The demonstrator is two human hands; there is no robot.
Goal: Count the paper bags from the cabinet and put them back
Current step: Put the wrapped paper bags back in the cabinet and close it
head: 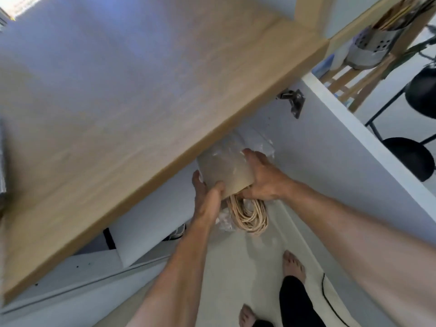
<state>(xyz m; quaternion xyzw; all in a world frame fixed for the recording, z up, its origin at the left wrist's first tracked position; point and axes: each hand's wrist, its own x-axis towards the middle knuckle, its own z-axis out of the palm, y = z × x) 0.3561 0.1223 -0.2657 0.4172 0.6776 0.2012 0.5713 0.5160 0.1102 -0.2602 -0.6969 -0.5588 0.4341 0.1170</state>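
The left hand [207,197] and right hand [262,178] are gripping the stack of paper bags [224,168] from either side, just below the desk [118,114] edge at the open cabinet. It is looking light and floppy (clear wrap, likely slippery), so holding both edges, not the dangling cord handles [250,214], is seeming wisest.

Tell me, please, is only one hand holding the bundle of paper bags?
No, the left hand and the right hand both grip the bundle of paper bags, one on either side.
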